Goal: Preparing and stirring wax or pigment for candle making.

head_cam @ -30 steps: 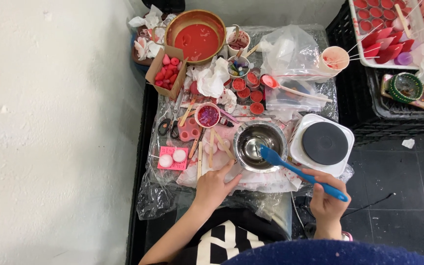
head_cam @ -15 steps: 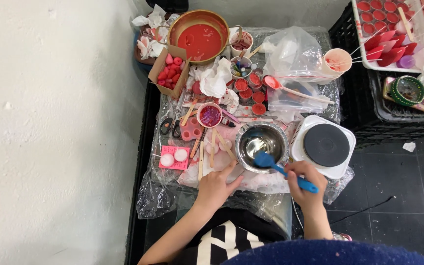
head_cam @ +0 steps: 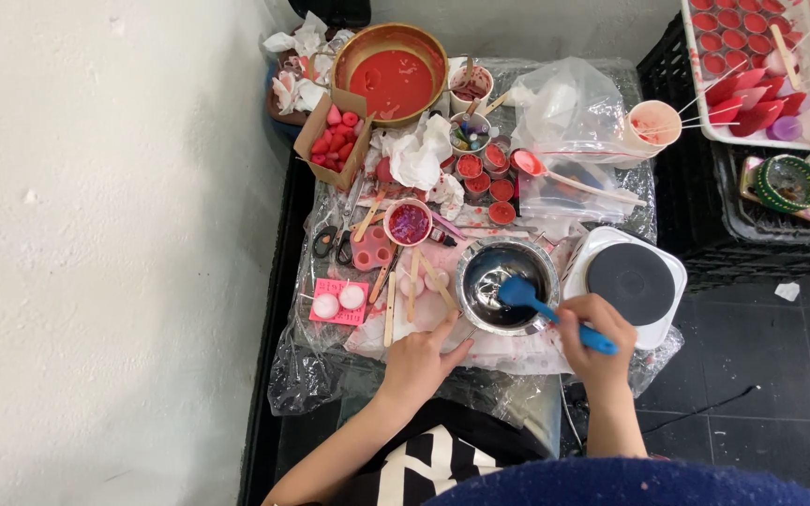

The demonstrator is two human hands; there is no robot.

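Blue spatula (head_cam: 538,307) in right hand's (head_cam: 596,339) closed fingers (head_cam: 585,323).

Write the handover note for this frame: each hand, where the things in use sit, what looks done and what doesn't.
Right hand: gripping a blue silicone spatula, its head inside the steel saucepan.
Left hand: at the saucepan's near left edge, steadying it.
Saucepan sits on the plastic-covered table, just left of the white hot plate, not on it.
Done: pan looks nearly emptied; small red-filled cups stand behind.
Left: a thin residue remains inside the pan.
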